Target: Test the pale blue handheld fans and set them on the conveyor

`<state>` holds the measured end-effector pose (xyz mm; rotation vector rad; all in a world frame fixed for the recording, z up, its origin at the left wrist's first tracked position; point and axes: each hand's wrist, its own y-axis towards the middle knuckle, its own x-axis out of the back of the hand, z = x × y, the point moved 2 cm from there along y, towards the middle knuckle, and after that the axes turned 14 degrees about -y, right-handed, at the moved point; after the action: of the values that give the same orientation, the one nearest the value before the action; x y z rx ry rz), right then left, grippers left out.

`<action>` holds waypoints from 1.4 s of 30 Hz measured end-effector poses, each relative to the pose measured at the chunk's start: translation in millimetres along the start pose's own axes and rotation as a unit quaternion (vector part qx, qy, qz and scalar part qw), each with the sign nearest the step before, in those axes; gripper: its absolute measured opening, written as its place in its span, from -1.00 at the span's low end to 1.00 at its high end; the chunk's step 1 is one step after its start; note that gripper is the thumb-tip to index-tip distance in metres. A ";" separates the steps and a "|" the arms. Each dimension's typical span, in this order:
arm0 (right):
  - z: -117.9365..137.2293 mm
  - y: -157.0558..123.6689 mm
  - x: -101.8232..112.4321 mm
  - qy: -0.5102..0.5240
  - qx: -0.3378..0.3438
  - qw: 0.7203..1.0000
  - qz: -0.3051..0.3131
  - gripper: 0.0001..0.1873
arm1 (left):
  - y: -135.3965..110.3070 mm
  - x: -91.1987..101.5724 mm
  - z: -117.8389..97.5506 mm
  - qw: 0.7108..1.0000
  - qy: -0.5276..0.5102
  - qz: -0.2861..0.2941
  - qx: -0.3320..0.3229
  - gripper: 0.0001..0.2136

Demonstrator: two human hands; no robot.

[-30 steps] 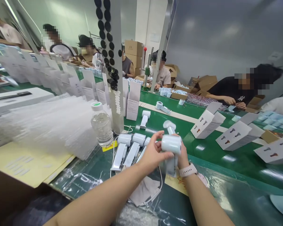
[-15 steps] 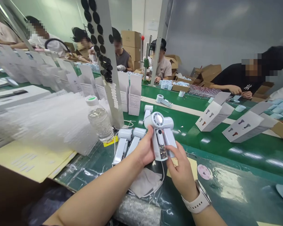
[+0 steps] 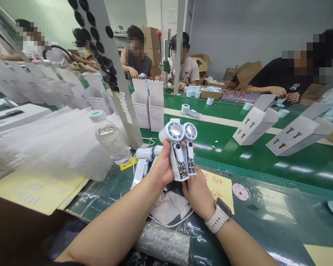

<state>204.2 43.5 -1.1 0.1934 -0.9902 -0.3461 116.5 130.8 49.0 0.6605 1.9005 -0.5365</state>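
2 handheld fans: now upright, side by side | right hand: shifted left, beneath them

Our left hand and right hand bare, forearms uncovered down to frame edge. On our right wrist, smartwatch: squarish dark face, rounded pale case, wide pale pinkish-white band, soft-looking, snug against wrist.

Handwritten "App" stands on a yellow paper note lying on the worktop; the characters below it cannot be made out. A co-worker's black T-shirt bears a white "NY" logo. Print on the white cartons is too small to read.
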 end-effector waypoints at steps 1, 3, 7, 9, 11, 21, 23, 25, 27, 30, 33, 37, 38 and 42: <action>2.9 -3.1 4.4 0.010 -0.007 1.000 0.018 -0.76 | 0.0 -0.8 -2.7 1.000 0.003 -0.002 -0.012 -0.42; 6.6 -8.0 13.9 0.095 -0.034 0.990 0.096 -0.84 | -0.3 -3.0 -7.7 0.999 0.006 -0.001 -0.043 -0.40; 13.1 -10.9 27.3 0.350 -0.104 0.901 0.236 -0.69 | -0.3 -7.8 -11.5 0.994 0.015 0.017 -0.104 -0.40; 16.9 -10.3 30.1 0.393 -0.122 0.887 0.209 -0.60 | -0.2 -8.8 -10.2 0.993 0.019 0.019 -0.111 -0.41; 21.8 -11.2 29.0 0.425 -0.126 0.879 0.176 -0.56 | -0.7 -9.2 -8.1 0.994 0.020 0.021 -0.101 -0.40; 33.0 -19.0 19.4 0.441 -0.159 0.877 0.102 -0.52 | -5.9 -5.1 -0.8 0.991 0.055 0.006 -0.121 -0.37; 30.8 -17.0 23.2 0.405 -0.131 0.898 0.106 -0.53 | -5.9 -4.9 0.4 0.993 0.030 0.005 -0.114 -0.38; 28.1 -16.3 26.5 0.381 -0.111 0.912 0.102 -0.54 | -5.9 -5.5 1.7 0.994 -0.004 0.003 -0.112 -0.39; 25.8 -17.5 27.1 0.378 -0.114 0.913 0.097 -0.57 | -6.1 -6.4 3.0 0.993 -0.032 -0.003 -0.110 -0.39; 26.2 -19.8 24.8 0.390 -0.102 0.912 0.078 -0.57 | -6.0 -7.0 3.6 0.993 -0.063 -0.012 -0.102 -0.40; 27.6 -19.2 22.2 0.394 -0.085 0.913 0.055 -0.57 | -5.4 -6.5 1.2 0.991 -0.085 -0.019 -0.099 -0.41; 24.1 -16.7 20.5 0.398 -0.127 0.907 0.057 -0.55 | -6.2 -8.2 -4.4 0.993 -0.068 0.011 -0.100 -0.42; 23.1 -16.2 20.6 0.401 -0.131 0.905 0.058 -0.53 | -6.8 -8.9 -5.6 0.993 -0.063 0.021 -0.099 -0.42; 21.8 -15.7 20.4 0.401 -0.136 0.904 0.059 -0.48 | -9.0 -10.0 -7.5 0.993 -0.045 0.053 -0.093 -0.43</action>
<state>192.9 21.2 21.7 0.0082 -0.1283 -0.2515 108.9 126.7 61.8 0.6019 1.7942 -0.3128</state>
